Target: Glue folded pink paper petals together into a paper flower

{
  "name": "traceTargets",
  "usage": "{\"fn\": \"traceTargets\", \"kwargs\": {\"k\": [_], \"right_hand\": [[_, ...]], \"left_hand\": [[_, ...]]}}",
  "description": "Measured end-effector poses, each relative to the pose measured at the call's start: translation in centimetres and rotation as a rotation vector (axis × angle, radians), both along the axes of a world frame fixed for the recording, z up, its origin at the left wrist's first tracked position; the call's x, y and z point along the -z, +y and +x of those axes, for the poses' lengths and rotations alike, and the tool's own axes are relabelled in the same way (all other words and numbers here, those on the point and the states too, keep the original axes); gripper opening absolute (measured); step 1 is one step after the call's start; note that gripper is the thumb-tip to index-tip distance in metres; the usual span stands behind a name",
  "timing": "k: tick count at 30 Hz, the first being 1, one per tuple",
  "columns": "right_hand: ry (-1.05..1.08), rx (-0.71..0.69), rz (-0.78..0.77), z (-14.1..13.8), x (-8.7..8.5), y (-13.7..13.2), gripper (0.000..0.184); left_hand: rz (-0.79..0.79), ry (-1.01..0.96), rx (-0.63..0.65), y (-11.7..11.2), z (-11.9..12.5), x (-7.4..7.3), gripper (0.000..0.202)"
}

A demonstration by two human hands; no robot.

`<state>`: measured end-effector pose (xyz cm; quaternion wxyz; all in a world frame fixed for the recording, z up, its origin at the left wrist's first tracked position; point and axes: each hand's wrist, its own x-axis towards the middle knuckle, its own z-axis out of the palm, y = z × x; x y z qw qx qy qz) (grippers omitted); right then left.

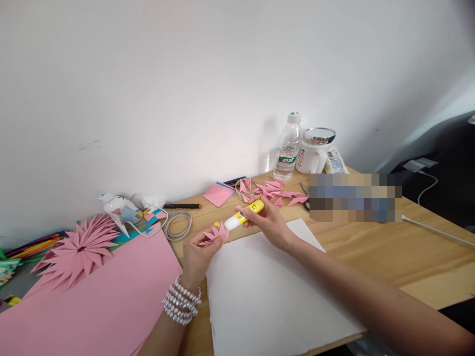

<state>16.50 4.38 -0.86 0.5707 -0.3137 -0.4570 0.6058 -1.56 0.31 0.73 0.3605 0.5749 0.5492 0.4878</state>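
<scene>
Above the white sheet [267, 296] on the wooden table [389, 247], the left hand [196, 257] is pinching a cluster of folded pink paper pieces [216, 234] between its fingers. The right hand [269, 222] is clasping a yellow glue stick [245, 214], its white tip touching the cluster. Loose pink folded pieces [276, 190] are lying just behind, near a water bottle [288, 148] and a mug [313, 151]. A large pink sheet [92, 301] is lying at the left.

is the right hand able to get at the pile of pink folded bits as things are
Probably, though not freely. The pile lies just beyond the right hand with nothing between, but that hand grips the glue stick, and the left hand holds a pink piece.
</scene>
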Motion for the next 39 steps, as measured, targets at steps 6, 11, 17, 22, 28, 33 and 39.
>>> {"fn": "traceTargets", "kwargs": {"k": [6, 11, 17, 22, 28, 33, 39], "right_hand": [[-0.011, -0.001, -0.048, 0.0, -0.2, 0.0, 0.033], [-0.057, 0.029, -0.064, 0.0, -0.1, 0.2, 0.037], [-0.051, 0.001, -0.079, 0.2, 0.1, 0.2, 0.031], [-0.105, 0.067, -0.034, 0.1, 0.3, 0.1, 0.035], [-0.246, 0.139, -0.014, 0.4, 0.6, 0.6, 0.031], [-0.579, 0.113, 0.257, 0.4, 2.3, 1.1, 0.012], [-0.910, 0.103, 0.584, -0.1, 3.6, 0.7, 0.019]], "left_hand": [[-0.031, -0.007, 0.000, 0.1, -0.1, 0.0, 0.011], [-0.106, -0.015, 0.037, 0.0, 0.0, -0.4, 0.013], [-0.143, -0.022, 0.017, 0.1, -0.1, 0.1, 0.013], [-0.124, -0.054, 0.050, 0.0, 0.0, 0.1, 0.011], [-0.135, -0.117, 0.016, -0.1, 0.3, -0.3, 0.012], [-0.132, -0.209, -0.013, 0.2, 0.1, 0.2, 0.013], [-0.154, -0.244, 0.002, 0.2, 0.2, 0.1, 0.015]]}}
